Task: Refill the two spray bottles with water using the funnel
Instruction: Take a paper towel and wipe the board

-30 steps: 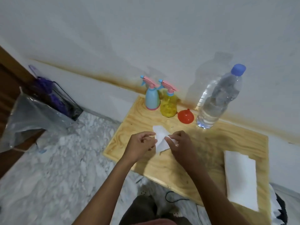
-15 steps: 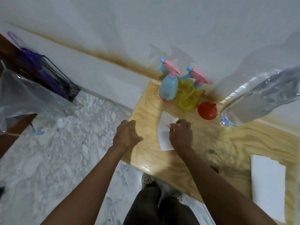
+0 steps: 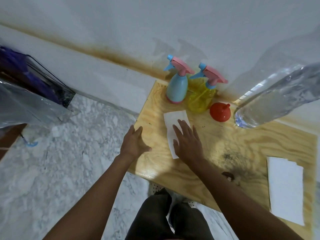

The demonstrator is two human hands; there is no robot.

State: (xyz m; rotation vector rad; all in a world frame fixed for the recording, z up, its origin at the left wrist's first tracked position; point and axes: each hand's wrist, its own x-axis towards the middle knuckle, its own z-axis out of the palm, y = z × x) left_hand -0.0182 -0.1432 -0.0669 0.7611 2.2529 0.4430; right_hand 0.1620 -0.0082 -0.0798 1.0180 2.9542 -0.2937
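A blue spray bottle point(image 3: 177, 87) and a yellow spray bottle point(image 3: 200, 99), both with pink trigger heads, stand at the back of the wooden board point(image 3: 216, 149) against the wall. A red funnel point(image 3: 220, 113) sits upside down just right of them. A large clear water bottle point(image 3: 273, 99) stands further right. My right hand point(image 3: 187, 142) lies flat with straight fingers on a white paper tissue point(image 3: 173, 125) in front of the spray bottles. My left hand point(image 3: 134, 144) rests open on the board's left edge.
A folded white cloth point(image 3: 285, 189) lies at the board's right front. Left of the board is marble floor point(image 3: 60, 161), with a clear plastic bag point(image 3: 26, 104) and a black wire basket point(image 3: 43, 78) holding something purple. The white wall runs close behind.
Both hands let go of the tissue they pinched. The right hand now lies flat on it and the left has moved to the board's edge. The view has shifted closer and left.
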